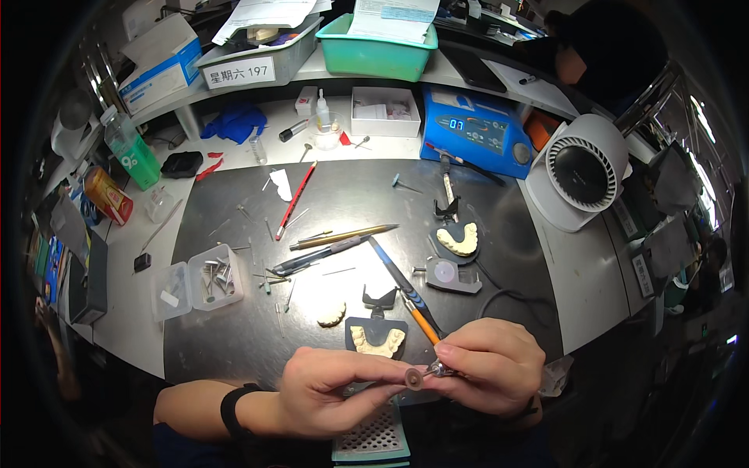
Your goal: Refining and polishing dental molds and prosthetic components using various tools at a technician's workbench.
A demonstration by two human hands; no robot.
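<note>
My right hand (493, 366) is closed around a metal rotary handpiece (438, 369), mostly hidden in the fingers. A small brownish round disc (414, 379) sits at its tip. My left hand (335, 390) comes up to the disc, thumb and fingers pinched together; what they hold, if anything, is hidden. Just beyond the hands lies a dental model (378, 340), a cream tooth arch on a dark base with a black hinge. A loose cream tooth piece (331, 313) lies to its left. An orange-handled tool (421, 318) reaches toward my right thumb.
A second model (457, 240) and a grey base (452, 275) stand at right. Pens (343, 237), a red pencil (296, 200) and a box of burs (214, 278) lie left. Behind are a blue control unit (476, 134) and white fan (579, 173); a perforated tray (373, 437) is below my hands.
</note>
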